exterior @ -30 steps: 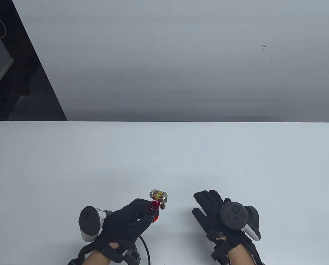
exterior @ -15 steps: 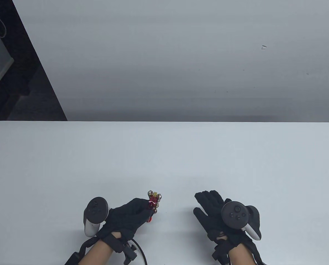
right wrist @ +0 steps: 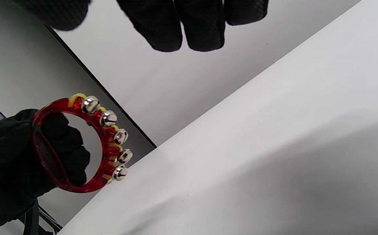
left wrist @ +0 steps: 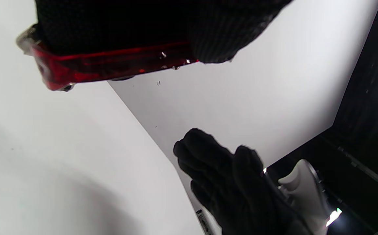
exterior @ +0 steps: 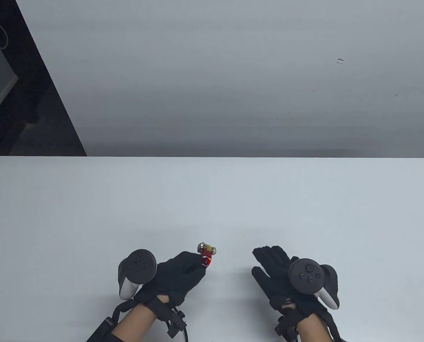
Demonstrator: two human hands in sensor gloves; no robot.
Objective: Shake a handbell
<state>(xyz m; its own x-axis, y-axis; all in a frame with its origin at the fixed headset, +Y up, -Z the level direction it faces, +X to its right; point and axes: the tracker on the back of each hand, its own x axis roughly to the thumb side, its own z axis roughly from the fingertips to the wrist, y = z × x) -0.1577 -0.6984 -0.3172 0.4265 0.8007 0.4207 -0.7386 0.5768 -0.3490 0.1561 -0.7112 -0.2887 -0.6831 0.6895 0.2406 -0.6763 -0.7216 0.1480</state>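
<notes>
The handbell [exterior: 206, 254] is a clear red plastic ring with several silver jingle bells on a yellow band along its outer arc. My left hand [exterior: 181, 274] grips its handle side and holds it up above the table near the front edge. In the right wrist view the ring [right wrist: 78, 147] shows whole, with my left fingers [right wrist: 63, 148] through it. In the left wrist view only the red handle [left wrist: 110, 63] shows under my fingers. My right hand [exterior: 274, 270] lies open and empty to the right of the bell, fingers stretched out.
The white table [exterior: 212, 203] reaches to its far edge, with a grey wall behind it. A dark gap lies past the table's left back corner. A cable hangs from my left wrist at the front edge.
My left hand has shifted right and turned, swinging the handbell left and then right again; the bells now sit more edge-on. My right hand has stayed almost still.
</notes>
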